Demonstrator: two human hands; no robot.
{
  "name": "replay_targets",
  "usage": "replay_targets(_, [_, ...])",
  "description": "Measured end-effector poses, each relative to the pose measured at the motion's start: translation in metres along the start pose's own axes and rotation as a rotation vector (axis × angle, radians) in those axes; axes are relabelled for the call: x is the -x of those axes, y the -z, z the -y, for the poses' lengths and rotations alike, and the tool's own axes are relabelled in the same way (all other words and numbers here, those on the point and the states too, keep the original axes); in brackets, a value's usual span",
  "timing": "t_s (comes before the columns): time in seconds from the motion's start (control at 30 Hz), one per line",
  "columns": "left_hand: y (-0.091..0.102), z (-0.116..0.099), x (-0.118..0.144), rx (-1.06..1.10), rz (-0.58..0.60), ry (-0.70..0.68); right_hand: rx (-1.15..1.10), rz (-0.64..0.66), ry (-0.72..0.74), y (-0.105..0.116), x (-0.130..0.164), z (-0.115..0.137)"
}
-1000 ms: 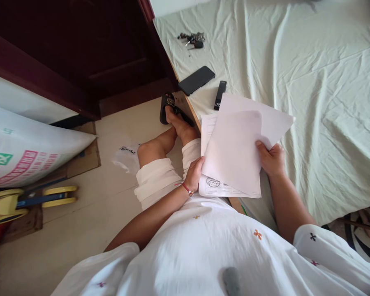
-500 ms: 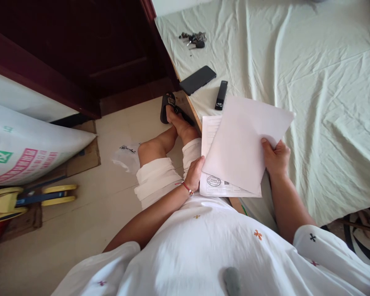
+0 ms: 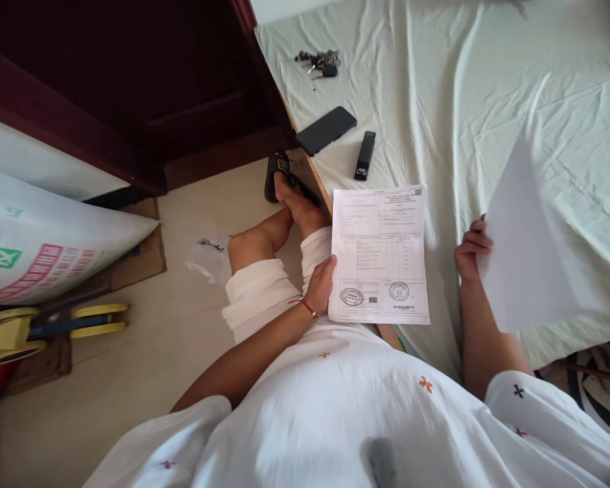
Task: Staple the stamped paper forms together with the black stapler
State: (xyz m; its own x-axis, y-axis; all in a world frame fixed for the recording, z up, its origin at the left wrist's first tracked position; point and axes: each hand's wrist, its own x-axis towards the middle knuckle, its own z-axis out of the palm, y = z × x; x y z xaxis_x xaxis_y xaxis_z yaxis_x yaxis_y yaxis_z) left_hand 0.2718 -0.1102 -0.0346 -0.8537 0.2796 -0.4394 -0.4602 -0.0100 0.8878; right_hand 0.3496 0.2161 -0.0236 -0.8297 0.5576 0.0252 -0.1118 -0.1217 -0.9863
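Head camera looking down at someone sitting at the edge of a bed [image 3: 462, 81] covered in a pale wrinkly sheet. Left hand [image 3: 321, 285] has a red string round the wrist and is curled around the left edge of a printed form [image 3: 379, 254], thumb on top, fingers hidden under the paper, so it's pinching that edge. That form lies flat at the near left corner of the bed, right next to the person's knee, with two round stamps showing near its bottom. Right hand [image 3: 470, 247] is off to the right, fingers curled and pinching the left edge of a blank sheet [image 3: 531, 251], which is lifted and tilted above the bedsheet, well apart from the form. Farther up the bed there's a black phone [image 3: 326, 130], a small black stapler-looking thing [image 3: 364, 155] just to its right, and a bunch of keys [image 3: 318, 62] further back still. On the left, down on the floor, a big printed sack [image 3: 51, 237] and something yellow and blue [image 3: 41, 329] near it. One foot in a dark sandal [image 3: 276, 176] sits beside the bed corner.
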Motion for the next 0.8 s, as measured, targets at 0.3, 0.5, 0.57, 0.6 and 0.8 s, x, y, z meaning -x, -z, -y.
replay_targets(0.3, [-0.0046,-0.0004,0.0021,0.042,0.092,-0.01,-0.559,0.516,-0.036,-0.0014,-0.0049,0.005])
replay_targets(0.5, [-0.0044,-0.0012,0.0023,-0.019,0.082,-0.06,-0.404,0.212,0.084,0.0013,-0.0074,0.0009])
replay_targets(0.57, [-0.004,-0.001,0.0023,-0.027,0.091,-0.077,-0.351,0.137,0.097,0.0014,-0.0075,-0.0012])
replay_targets(0.6, [-0.0037,-0.0006,0.0023,-0.03,0.095,-0.086,-0.311,0.084,0.098,0.0011,-0.0071,-0.0019])
replay_targets(0.8, [-0.0018,0.0035,0.0022,-0.031,0.092,-0.08,-0.064,-0.186,0.029,-0.0067,-0.0023,0.0028])
